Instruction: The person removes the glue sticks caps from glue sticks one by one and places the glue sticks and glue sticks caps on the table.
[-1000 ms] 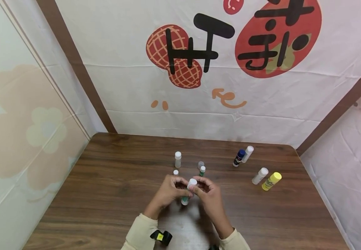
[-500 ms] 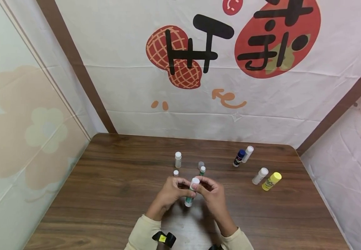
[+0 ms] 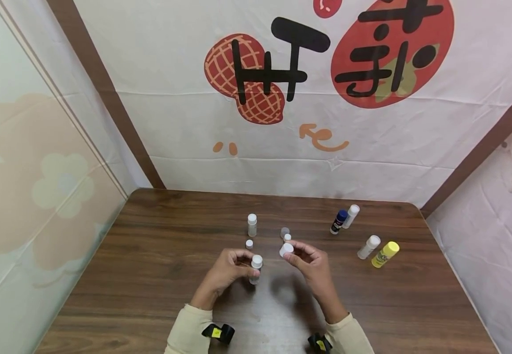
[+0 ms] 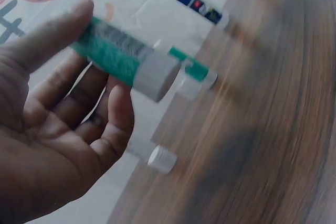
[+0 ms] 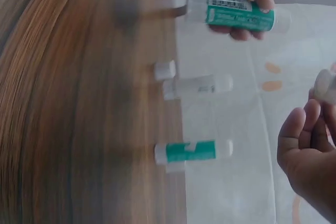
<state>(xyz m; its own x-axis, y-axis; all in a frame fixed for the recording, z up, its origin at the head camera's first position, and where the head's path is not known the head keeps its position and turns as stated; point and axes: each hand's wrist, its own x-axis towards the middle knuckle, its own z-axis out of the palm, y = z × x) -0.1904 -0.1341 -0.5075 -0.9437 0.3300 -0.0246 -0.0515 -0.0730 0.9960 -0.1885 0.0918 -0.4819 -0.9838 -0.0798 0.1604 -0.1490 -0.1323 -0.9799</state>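
Note:
My left hand (image 3: 226, 273) pinches an upright glue stick (image 4: 118, 53) with a green label between thumb and fingers, above the table. Its top is uncapped and shows a narrower white end in the right wrist view. To its right, my right hand (image 3: 315, 265) holds a white cap (image 3: 286, 250) by the fingertips, apart from the stick. Just beyond the hands, a small white cap (image 3: 249, 244) sits on the table, and a green-labelled glue stick (image 5: 191, 151) stands beside a translucent cap (image 3: 285, 232), partly hidden by the right hand's cap in the head view.
A white-capped glue stick (image 3: 252, 225) stands behind the small cap. Rightward on the wooden table (image 3: 158, 255) are a navy glue stick (image 3: 338, 222), a white one (image 3: 351, 216), another white one (image 3: 368, 247) and a yellow one (image 3: 385, 254). A printed cloth (image 3: 176, 123) hangs behind.
The white cap has come off the green-labelled glue stick. My right hand has moved right with the cap, while my left hand has shifted left with the stick.

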